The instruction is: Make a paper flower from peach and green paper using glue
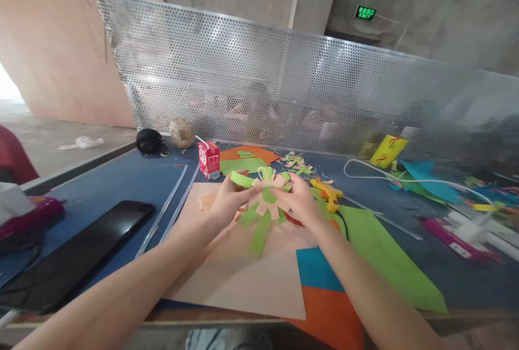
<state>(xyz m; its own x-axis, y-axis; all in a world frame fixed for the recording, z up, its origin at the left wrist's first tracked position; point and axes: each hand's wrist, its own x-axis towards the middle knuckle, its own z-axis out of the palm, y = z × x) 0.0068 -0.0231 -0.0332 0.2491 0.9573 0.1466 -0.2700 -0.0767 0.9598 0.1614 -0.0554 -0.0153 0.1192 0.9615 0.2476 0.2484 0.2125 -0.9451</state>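
Note:
A paper flower [268,198] made of pale pink petals and green strips is held up over the table between both hands. My left hand [227,201] pinches its left side, fingers closed on a green strip. My right hand [297,198] grips its right side with fingers curled round the petals. One long green strip hangs down from the flower. Under the hands lie a pale pink sheet [247,274], a blue sheet [318,269], an orange sheet [332,317] and a green sheet [385,258].
A yellow glue gun [328,190] lies right of the hands, a red drink carton [208,159] behind them. A black phone [77,252] rests at left. Paper scraps, a white cable [389,177] and a perforated metal screen [308,90] line the back; people sit behind it.

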